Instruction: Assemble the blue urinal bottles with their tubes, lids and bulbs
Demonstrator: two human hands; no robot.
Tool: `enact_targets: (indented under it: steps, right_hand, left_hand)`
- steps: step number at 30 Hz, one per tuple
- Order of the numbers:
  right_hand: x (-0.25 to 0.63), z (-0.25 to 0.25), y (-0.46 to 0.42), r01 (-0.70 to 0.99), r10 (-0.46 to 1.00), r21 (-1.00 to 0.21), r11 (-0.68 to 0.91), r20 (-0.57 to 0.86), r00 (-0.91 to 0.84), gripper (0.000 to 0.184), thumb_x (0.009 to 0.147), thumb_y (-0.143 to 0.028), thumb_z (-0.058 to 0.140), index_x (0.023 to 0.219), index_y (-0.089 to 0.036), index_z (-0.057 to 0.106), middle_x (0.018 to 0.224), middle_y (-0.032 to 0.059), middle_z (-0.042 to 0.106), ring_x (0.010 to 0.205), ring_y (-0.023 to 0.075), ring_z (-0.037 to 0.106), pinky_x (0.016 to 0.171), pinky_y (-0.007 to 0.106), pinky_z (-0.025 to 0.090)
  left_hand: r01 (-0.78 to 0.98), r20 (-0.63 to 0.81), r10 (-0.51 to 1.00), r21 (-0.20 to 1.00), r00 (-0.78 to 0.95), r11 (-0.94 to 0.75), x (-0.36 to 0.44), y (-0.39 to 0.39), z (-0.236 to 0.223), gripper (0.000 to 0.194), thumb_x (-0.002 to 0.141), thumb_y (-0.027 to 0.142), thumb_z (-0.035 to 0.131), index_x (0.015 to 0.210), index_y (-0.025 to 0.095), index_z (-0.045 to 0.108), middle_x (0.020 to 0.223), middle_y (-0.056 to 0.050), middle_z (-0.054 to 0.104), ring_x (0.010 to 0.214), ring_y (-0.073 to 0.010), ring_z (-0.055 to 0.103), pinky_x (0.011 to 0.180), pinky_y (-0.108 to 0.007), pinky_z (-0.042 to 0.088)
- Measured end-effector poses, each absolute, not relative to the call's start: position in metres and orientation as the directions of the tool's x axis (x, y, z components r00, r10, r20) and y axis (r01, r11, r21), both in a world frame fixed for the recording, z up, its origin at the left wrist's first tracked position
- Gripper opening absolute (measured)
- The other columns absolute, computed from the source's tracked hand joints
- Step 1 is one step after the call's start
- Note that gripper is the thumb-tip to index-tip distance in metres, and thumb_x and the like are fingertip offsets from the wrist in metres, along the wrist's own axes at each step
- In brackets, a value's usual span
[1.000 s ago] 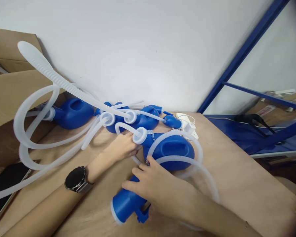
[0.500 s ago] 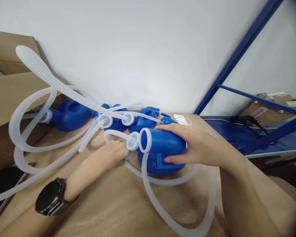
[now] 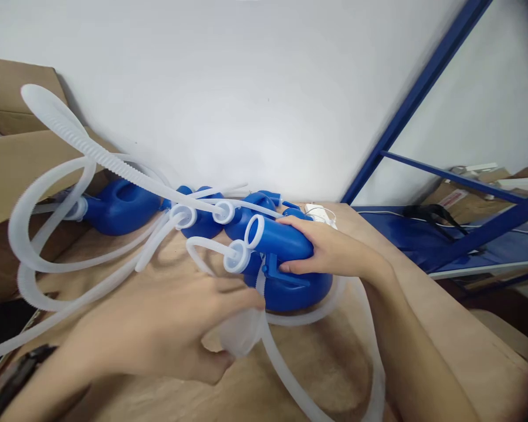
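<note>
My right hand (image 3: 321,246) grips the wide neck of a blue plastic bottle (image 3: 286,241), thumb below and fingers over the top. Its open mouth has a pale rim and faces left, uncapped. My left hand (image 3: 180,328), blurred by motion, pinches a translucent white cap (image 3: 242,333) in front of the bottle. A white corrugated tube (image 3: 286,366) runs beside that cap and loops toward the front edge. Just left of the open mouth is another white cap (image 3: 236,257) with a thin tube in it.
More blue bottles (image 3: 123,208) with white caps and tubes stand along the wall. Long corrugated tubes (image 3: 101,155) loop over the left side, near cardboard boxes (image 3: 22,158). A small white box (image 3: 319,214) lies at the back. A blue metal frame (image 3: 378,140) rises on the right.
My left hand has come forward from beside the capped tube, bringing the translucent cap into view. The bottle neck in my right hand has tilted, its mouth moving slightly up and left.
</note>
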State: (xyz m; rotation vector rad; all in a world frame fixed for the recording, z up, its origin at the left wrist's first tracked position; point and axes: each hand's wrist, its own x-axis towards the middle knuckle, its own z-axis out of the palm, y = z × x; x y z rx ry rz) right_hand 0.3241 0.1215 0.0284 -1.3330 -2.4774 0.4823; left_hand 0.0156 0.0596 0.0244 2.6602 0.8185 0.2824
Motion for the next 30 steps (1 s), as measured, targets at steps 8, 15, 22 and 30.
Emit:
enact_targets:
  steps: [8, 15, 22, 30]
  right_hand:
    - [0.308, 0.033, 0.100, 0.721, 0.754, -0.247, 0.647, 0.348, -0.557, 0.080, 0.080, -0.064, 0.087, 0.149, -0.031, 0.065, 0.137, 0.0062, 0.080, 0.121, 0.0370, 0.078, 0.101, 0.052, 0.062]
    - [0.299, 0.031, 0.083, 0.630, 0.534, -0.032, 0.776, 0.565, -0.629, 0.073, 0.088, -0.060, 0.081, 0.150, -0.024, 0.064, 0.125, 0.0101, 0.083, 0.098, 0.0324, 0.082, 0.081, 0.045, 0.065]
    - [0.292, 0.025, 0.082, 0.562, 0.448, -0.020, 0.827, 0.628, -0.637, 0.063, 0.089, -0.049, 0.076, 0.146, -0.024, 0.064, 0.115, 0.0085, 0.083, 0.094, 0.0291, 0.082, 0.079, 0.042, 0.067]
    - [0.285, 0.017, 0.080, 0.517, 0.440, -0.089, 0.851, 0.658, -0.611, 0.069, 0.085, -0.048, 0.078, 0.149, -0.026, 0.064, 0.109, 0.0088, 0.082, 0.095, 0.0322, 0.081, 0.081, 0.048, 0.068]
  left_hand:
    - [0.429, 0.332, 0.861, 0.762, 0.384, -0.485, 0.012, 0.096, 0.030, 0.048, 0.105, 0.061, 0.060, 0.134, 0.024, 0.067, 0.093, -0.002, 0.078, 0.077, -0.0217, 0.073, 0.065, -0.030, 0.061]
    - [0.379, 0.444, 0.763, 0.679, 0.469, -0.628, 0.018, 0.088, 0.017, 0.048, 0.110, 0.058, 0.055, 0.145, 0.028, 0.065, 0.098, -0.001, 0.076, 0.074, -0.0197, 0.068, 0.064, -0.030, 0.054]
    - [0.189, 0.488, 0.785, 0.790, 0.382, -0.583, 0.034, 0.081, -0.010, 0.060, 0.108, 0.073, 0.044, 0.148, 0.029, 0.052, 0.139, -0.009, 0.068, 0.126, -0.0346, 0.064, 0.099, -0.046, 0.055]
    - [0.192, 0.419, 0.837, 0.843, 0.351, -0.502, 0.044, 0.070, -0.002, 0.053, 0.106, 0.066, 0.049, 0.143, 0.029, 0.059, 0.131, -0.007, 0.069, 0.117, -0.0337, 0.065, 0.097, -0.047, 0.054]
